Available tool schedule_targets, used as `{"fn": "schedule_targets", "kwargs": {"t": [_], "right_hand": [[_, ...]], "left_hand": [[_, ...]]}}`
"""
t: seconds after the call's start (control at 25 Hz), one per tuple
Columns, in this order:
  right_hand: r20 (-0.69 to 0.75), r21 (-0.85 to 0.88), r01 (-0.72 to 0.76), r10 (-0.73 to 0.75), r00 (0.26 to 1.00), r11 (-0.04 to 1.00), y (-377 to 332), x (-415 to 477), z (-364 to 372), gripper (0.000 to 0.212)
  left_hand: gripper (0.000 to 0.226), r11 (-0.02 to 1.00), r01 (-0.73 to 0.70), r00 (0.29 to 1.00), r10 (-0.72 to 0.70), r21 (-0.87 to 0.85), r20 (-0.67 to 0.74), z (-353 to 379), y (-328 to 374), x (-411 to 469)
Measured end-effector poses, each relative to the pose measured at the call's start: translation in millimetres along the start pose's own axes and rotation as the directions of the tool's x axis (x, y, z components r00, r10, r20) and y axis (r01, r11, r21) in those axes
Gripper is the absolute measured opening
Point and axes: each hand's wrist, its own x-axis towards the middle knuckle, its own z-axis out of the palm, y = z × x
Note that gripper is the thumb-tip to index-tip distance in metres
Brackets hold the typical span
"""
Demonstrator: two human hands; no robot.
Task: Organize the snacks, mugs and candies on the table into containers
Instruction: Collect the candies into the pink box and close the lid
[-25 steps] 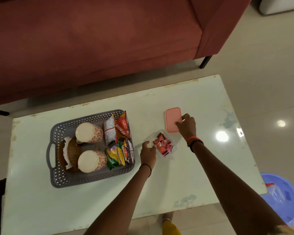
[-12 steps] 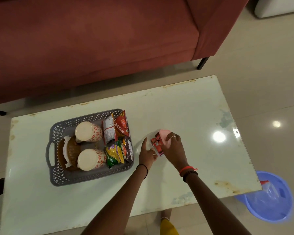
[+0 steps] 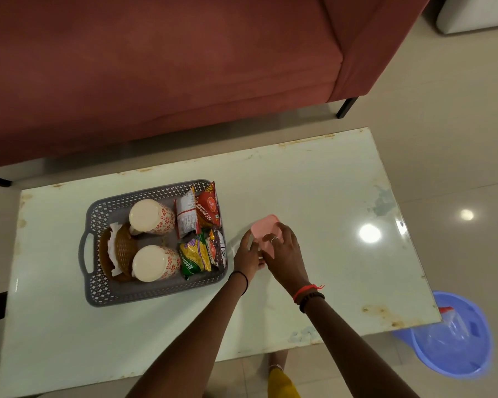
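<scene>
Since the earlier frames the pink lid (image 3: 263, 228) has left its spot on the bare table (image 3: 314, 182), out beyond the candy box, and now sits over the box, hiding the red candies that showed before; the right hand (image 3: 283, 249) that fetched it has come in with it. That hand lies spread flat on the lid, fingers pressing down on it, not pinching. The left hand (image 3: 249, 252) is curled against the box's side nearest the grey basket (image 3: 153, 294), thumb and fingers closed on the wall to steady it. The box itself is almost wholly hidden under the two hands; it stands just beside the basket, off the corner where the snack packets (image 3: 200, 225) lean, and well apart from the basket's handle end. The lid's long axis seems to run from the person toward the sofa (image 3: 170, 67), slanting a little away from the basket, its far rounded corner pointing sofa-ward, though only that far end shows. The risk here, I judge, is a skewed seat: if the lid is not square with the rim, a push on one corner could tip the light box or pop the other side up and spill the candies, and a candy standing proud of the rim would keep it from snapping shut. The two mugs (image 3: 151, 216) lie on their sides in the basket.
</scene>
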Motion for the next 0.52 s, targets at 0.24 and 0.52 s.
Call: {"fn": "schedule_targets", "kwargs": {"t": [0.24, 0.52], "right_hand": [[-0.018, 0.06, -0.025, 0.026, 1.0, 0.998, -2, -2, -3, 0.03], [-0.017, 0.324, -0.285, 0.306, 0.952, 0.902, 13, 7, -15, 0.04]], "left_hand": [[0.065, 0.766, -0.266, 0.931, 0.362, 0.585, -0.05, -4, 3, -11], [0.086, 0.24, -0.433, 0.853, 0.421, 0.869, 0.309, -3, 6, -16]]}}
